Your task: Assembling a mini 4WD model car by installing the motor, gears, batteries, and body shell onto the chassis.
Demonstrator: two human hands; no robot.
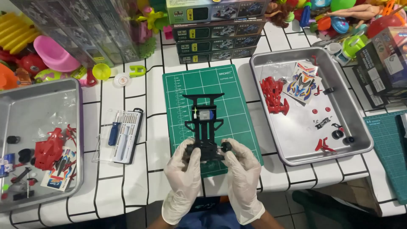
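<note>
A black toy car chassis (204, 123) with a small silver motor in its middle lies lengthwise on a green cutting mat (237, 97). My left hand (183, 169), in a white glove, grips the near left end of the chassis by a black wheel. Wearing the same kind of glove, my right hand (241, 169) holds the near right end, fingers on the other black wheel (227, 146). Both hands sit at the mat's front edge.
A metal tray (356, 127) on the right holds a red car body, a sticker sheet and small parts. Another tray (25, 101) at left holds similar pieces. A screwdriver set (122, 135) lies left of the mat. Stacked boxes (216, 29) and toys stand behind.
</note>
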